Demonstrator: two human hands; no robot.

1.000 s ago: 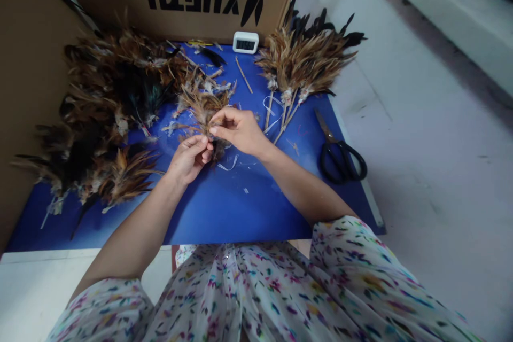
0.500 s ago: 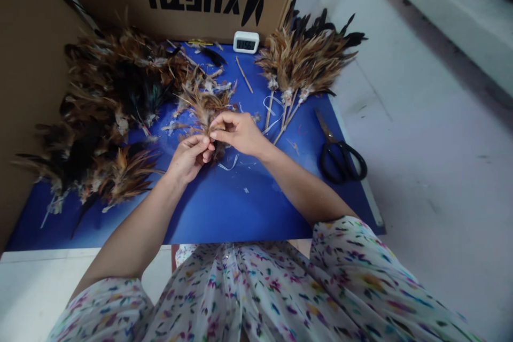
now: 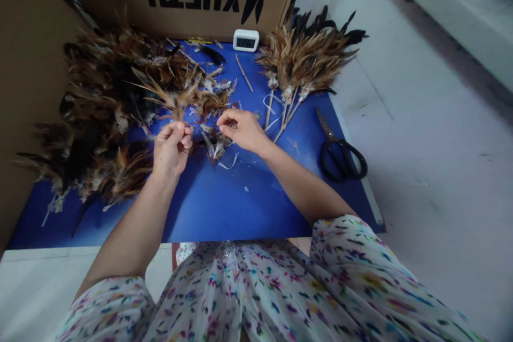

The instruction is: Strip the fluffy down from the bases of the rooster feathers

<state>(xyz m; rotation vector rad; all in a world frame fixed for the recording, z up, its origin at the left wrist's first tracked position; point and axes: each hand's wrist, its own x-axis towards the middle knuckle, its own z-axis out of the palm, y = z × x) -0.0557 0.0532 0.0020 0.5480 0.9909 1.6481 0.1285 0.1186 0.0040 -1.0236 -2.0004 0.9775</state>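
At the near edge of the blue, flat-topped bench (image 3: 224, 214), my forearms are reaching in over its middle. With my left hand (image 3: 173, 144) I am pinching the base of a tan-and-brown tuft of soft feathers (image 3: 173, 100), its tips fanning toward the far left corner. My right hand (image 3: 240, 129) is hovering just beside, thumb and forefinger close together; whether anything thin is caught in that grip I cannot tell. The hands are standing apart, so I judge I am handling this one tuft with the left alone. The next move, I would say, is calling for a light pinch low on the quills, keeping the vanes unbent.

Black-handled metal scissors (image 3: 331, 140) are lying by the right edge. Between my hands, grey-white feather scraps with pale strips (image 3: 218, 147) are scattering over the surface. A big brown-and-black feather heap (image 3: 100, 117) is covering the left side. Toward the far right corner, brown, black-tipped feather bunches on thin sticks (image 3: 308, 61) are lying, and a white rectangular digital clock (image 3: 246, 41) is standing at the far edge.
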